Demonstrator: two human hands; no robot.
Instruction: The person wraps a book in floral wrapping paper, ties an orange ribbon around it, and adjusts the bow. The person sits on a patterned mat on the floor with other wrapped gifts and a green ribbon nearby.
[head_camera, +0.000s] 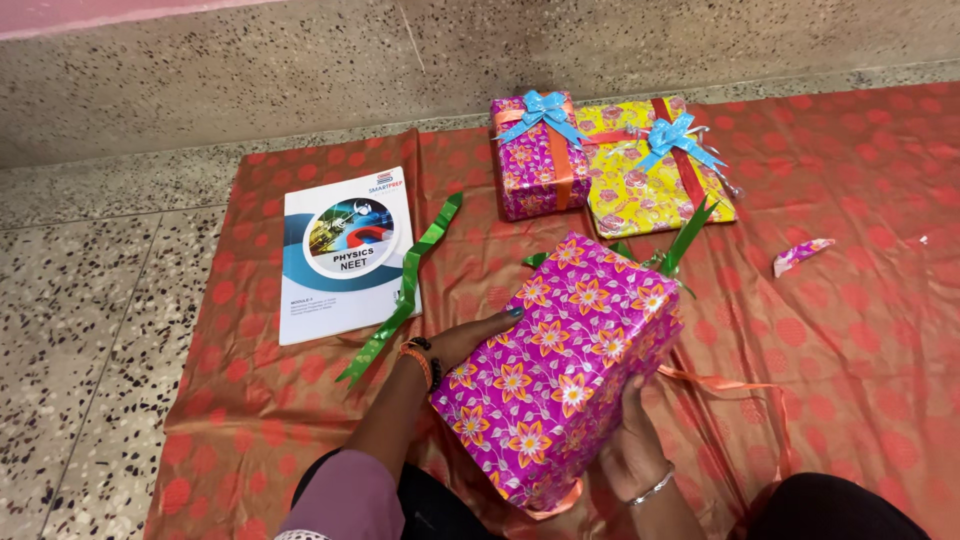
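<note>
I have the magenta gift box (560, 370), wrapped in paper with orange and white flowers, held tilted between both hands just above the red dotted cloth (850, 300). Its long axis runs on a slant, from the low near corner by my lap up and away toward the far right, where the raised end points at the two finished parcels. My left hand (465, 340) is clamped flat against the box's left side, fingers wrapped over the edge, and my right hand (625, 450) grips it from below at the near right, thumb pressed on the paper. An orange ribbon (730, 385) trails from under the box across the cloth to my right.

A green ribbon (405, 295) lies curled just left of the box, partly across a white softcover book (345, 255) with a round picture and blue bands on its cover, lying flat on the cloth's left part. Beyond the box, side by side and touching, sit a smaller magenta parcel (530, 165) with orange ribbon and a blue bow, and a yellow flowered parcel (650, 175) with red ribbon and a blue bow. A scrap of wrapping paper (800, 255) lies apart at the right.
</note>
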